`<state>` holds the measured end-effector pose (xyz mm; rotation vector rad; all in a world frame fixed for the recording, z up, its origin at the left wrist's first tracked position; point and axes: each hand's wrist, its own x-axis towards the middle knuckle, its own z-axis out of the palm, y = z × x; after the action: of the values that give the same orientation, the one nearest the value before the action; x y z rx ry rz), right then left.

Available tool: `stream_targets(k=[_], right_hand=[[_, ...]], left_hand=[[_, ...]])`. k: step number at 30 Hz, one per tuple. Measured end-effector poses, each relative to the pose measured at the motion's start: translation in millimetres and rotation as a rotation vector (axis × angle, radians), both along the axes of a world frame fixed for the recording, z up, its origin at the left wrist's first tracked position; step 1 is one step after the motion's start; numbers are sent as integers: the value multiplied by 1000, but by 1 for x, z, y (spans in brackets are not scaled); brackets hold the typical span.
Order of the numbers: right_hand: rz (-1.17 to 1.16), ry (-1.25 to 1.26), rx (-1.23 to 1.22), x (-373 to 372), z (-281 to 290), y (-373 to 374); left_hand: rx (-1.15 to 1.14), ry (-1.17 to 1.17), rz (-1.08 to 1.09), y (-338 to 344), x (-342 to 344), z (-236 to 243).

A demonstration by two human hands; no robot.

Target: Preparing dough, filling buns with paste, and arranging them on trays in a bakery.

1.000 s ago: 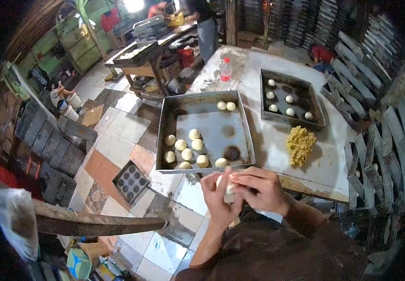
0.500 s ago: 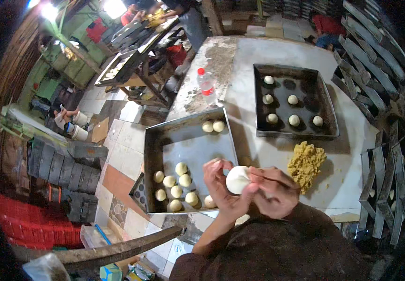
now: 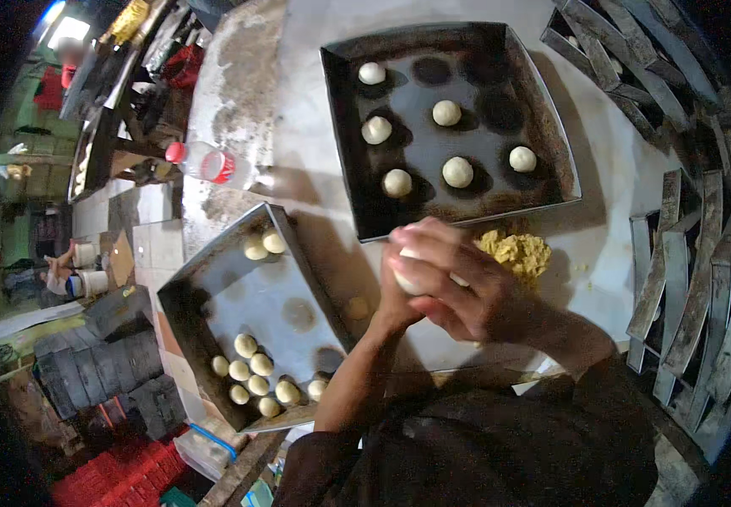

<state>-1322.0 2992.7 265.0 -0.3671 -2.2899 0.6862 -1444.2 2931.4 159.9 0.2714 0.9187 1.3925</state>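
Over the table, a white dough ball (image 3: 408, 284) is mostly covered by my left hand (image 3: 396, 306) and my right hand (image 3: 471, 289), which cup and press round it with curled fingers. Just beyond them is a crumbly yellow mass (image 3: 521, 258). A dark square pan (image 3: 568, 182) farther forward holds several spaced pale dough balls (image 3: 456, 171). To the left, a second square metal pan (image 3: 192, 279) holds several more balls (image 3: 245, 345), mostly bunched toward its near end.
A plastic bottle (image 3: 213, 165) stands at the table's left (image 3: 239, 76). Racks of stacked metal pans (image 3: 678, 279) line the right. Leftward are a tiled floor (image 3: 154, 215), another workbench (image 3: 99, 118), a seated person (image 3: 59, 270), dark stacked tins (image 3: 86, 372) and red crates (image 3: 112, 469).
The view has tipped down toward the table. My right hand has closed over the dough ball, which showed plainly between my fingers half a second ago and is now largely covered.
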Motion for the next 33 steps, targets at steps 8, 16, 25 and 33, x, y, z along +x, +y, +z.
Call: stream_targets(k=[8,16,25,33], right_hand=[[44,187,-684,-38,-100,188],[-219,-690,193,-40,-207,354],[-146,-175,78,-29,-54,126],[271,-280,-794,-38,-56,-162]], left_hand=[[0,617,-225,30,-37,20],[-140,1088,380,-100,-115,8],[-1027,1863,21,-272,-246,-40],[43,1326,418,-243,-62,48]])
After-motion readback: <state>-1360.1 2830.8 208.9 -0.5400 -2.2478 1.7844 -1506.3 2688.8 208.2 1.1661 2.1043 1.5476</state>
